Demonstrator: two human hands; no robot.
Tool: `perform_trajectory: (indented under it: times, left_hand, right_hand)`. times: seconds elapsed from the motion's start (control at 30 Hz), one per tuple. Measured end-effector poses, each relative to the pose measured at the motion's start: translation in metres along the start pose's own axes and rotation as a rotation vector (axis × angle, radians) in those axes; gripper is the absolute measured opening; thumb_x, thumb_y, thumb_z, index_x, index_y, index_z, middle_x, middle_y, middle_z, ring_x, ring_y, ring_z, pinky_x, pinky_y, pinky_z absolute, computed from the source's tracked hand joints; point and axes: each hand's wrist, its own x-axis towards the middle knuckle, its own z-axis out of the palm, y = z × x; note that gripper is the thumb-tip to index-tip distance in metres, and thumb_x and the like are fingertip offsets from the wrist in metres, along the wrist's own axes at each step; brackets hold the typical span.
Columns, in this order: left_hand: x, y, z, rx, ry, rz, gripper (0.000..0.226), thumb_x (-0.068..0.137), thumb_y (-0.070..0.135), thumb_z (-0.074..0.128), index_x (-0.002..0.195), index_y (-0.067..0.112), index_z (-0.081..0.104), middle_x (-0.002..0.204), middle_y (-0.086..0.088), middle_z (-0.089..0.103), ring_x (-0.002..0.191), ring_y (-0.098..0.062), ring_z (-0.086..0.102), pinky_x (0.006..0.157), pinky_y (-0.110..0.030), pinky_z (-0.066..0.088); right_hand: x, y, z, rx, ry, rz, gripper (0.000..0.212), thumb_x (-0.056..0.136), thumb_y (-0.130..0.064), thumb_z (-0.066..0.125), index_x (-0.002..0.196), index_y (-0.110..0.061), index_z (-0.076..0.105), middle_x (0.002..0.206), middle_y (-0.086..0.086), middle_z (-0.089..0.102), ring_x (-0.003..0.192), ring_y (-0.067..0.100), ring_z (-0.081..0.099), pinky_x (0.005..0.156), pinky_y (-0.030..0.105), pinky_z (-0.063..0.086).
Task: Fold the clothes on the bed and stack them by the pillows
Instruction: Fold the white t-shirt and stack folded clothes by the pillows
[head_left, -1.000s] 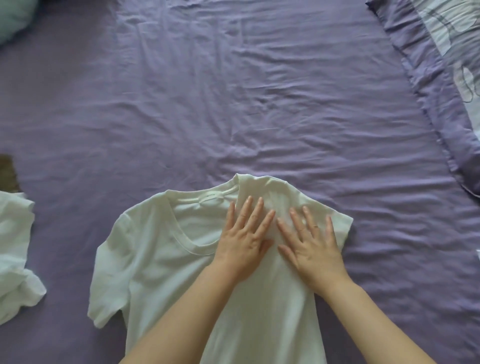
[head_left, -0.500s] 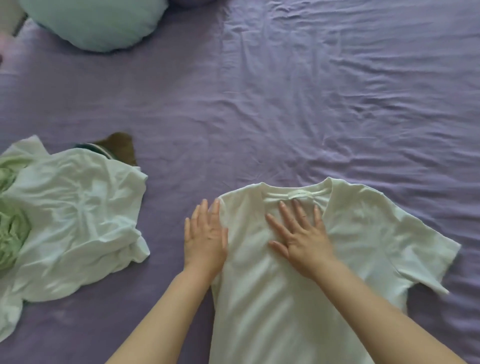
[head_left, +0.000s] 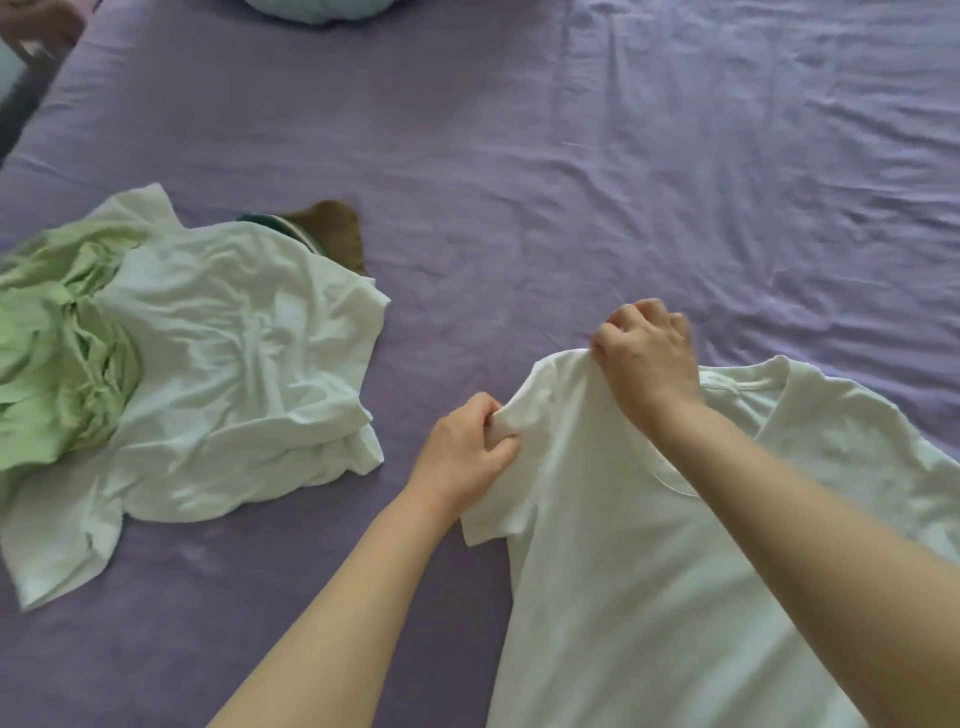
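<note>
One white t-shirt (head_left: 649, 571) lies front-up on the purple bed (head_left: 571, 182), plain and lightly creased. Left hand (head_left: 467, 457) pinches its sleeve, right hand (head_left: 649, 353) has a closed grip on the shoulder. Crumpled white shirt (head_left: 223, 374) and green garment (head_left: 57, 338) sit well apart.

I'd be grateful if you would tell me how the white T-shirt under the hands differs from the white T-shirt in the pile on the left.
The white T-shirt under the hands lies spread fairly flat; the crumpled white T-shirt is bunched and creased. The first is gripped, the left hand at its sleeve and the right hand at its shoulder; the crumpled one is untouched. The crumpled one overlaps a green garment; the spread one lies alone on the purple sheet. Both are white and short-sleeved.
</note>
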Motion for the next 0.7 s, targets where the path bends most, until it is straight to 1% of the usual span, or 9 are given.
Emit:
perform_trajectory:
  times: [0.07,0.13,0.2,0.27,0.37,0.47,0.5,0.57,0.7]
  left_hand:
    - [0.002,-0.005,-0.007,0.018,0.019,-0.012,0.014,0.084,0.032,0.062,0.08,0.027,0.049,0.07,0.012,0.055,0.072,-0.016,0.053,0.066,-0.035,0.043]
    - [0.009,-0.01,-0.015,0.191,0.148,-0.004,0.015,0.085,0.04,0.059,0.085,0.027,0.052,0.075,0.01,0.059,0.077,-0.019,0.055,0.062,-0.034,0.039]
    - [0.023,-0.016,-0.024,0.347,0.277,-0.012,0.022,0.086,0.046,0.056,0.086,0.024,0.054,0.083,0.007,0.061,0.081,-0.021,0.056,0.06,-0.031,0.034]
    - [0.036,-0.022,-0.027,0.432,0.308,-0.043,0.028,0.087,0.05,0.054,0.086,0.022,0.054,0.089,0.004,0.06,0.083,-0.022,0.057,0.061,-0.031,0.034]
    - [0.044,-0.024,-0.014,0.63,0.232,-0.028,0.03,0.089,0.049,0.053,0.096,0.02,0.054,0.101,-0.001,0.058,0.095,-0.023,0.053,0.074,-0.035,0.034]
    - [0.031,-0.021,0.007,0.657,0.316,0.017,0.042,0.086,0.041,0.061,0.121,0.02,0.052,0.128,-0.006,0.05,0.12,-0.027,0.043,0.099,-0.039,0.029]
    - [0.023,-0.02,0.013,0.641,0.385,0.065,0.048,0.083,0.036,0.064,0.126,0.017,0.052,0.135,-0.011,0.047,0.128,-0.031,0.041,0.107,-0.047,0.027]
    - [0.003,-0.024,0.03,0.698,0.49,0.271,0.054,0.081,0.028,0.064,0.131,0.014,0.052,0.142,-0.016,0.045,0.133,-0.037,0.04,0.11,-0.058,0.026]
    - [-0.044,-0.042,0.065,0.817,0.288,0.628,0.06,0.076,0.02,0.073,0.133,0.02,0.055,0.145,-0.012,0.044,0.134,-0.036,0.039,0.101,-0.064,0.035]
  right_hand:
    - [0.008,0.0,0.0,0.08,-0.029,0.05,0.014,0.091,-0.016,0.055,0.099,-0.013,0.065,0.111,0.004,0.057,0.111,0.027,0.04,0.078,0.034,0.03]
    - [0.015,-0.003,-0.001,0.273,-0.04,0.173,0.015,0.091,-0.016,0.053,0.099,-0.012,0.065,0.108,0.004,0.056,0.106,0.026,0.045,0.071,0.031,0.033]
    - [0.02,-0.006,-0.001,0.435,0.002,0.283,0.016,0.091,-0.013,0.052,0.096,-0.007,0.066,0.104,0.009,0.055,0.101,0.029,0.05,0.07,0.031,0.038]
    - [0.02,-0.011,0.001,0.484,0.035,0.305,0.017,0.091,-0.007,0.049,0.096,-0.001,0.065,0.107,0.013,0.055,0.101,0.032,0.052,0.074,0.034,0.041]
    - [-0.008,-0.025,0.007,0.427,0.036,0.166,0.03,0.088,0.001,0.05,0.116,0.0,0.061,0.135,0.021,0.047,0.129,0.037,0.038,0.102,0.043,0.036]
    - [-0.072,-0.042,0.022,0.243,0.094,-0.011,0.047,0.084,-0.015,0.061,0.13,-0.011,0.055,0.145,0.021,0.038,0.136,0.042,0.03,0.106,0.059,0.03]
    - [-0.099,-0.048,0.029,0.208,0.089,-0.061,0.046,0.086,-0.024,0.058,0.132,-0.015,0.054,0.145,0.02,0.039,0.137,0.041,0.03,0.106,0.061,0.029]
    - [-0.153,-0.056,0.042,0.174,-0.003,-0.11,0.047,0.093,-0.041,0.041,0.136,-0.023,0.049,0.147,0.017,0.036,0.14,0.036,0.023,0.106,0.062,0.025]
    - [-0.218,-0.051,0.055,0.118,-0.172,-0.01,0.054,0.097,-0.052,0.017,0.139,-0.026,0.04,0.149,0.017,0.034,0.141,0.033,0.019,0.108,0.06,0.017]
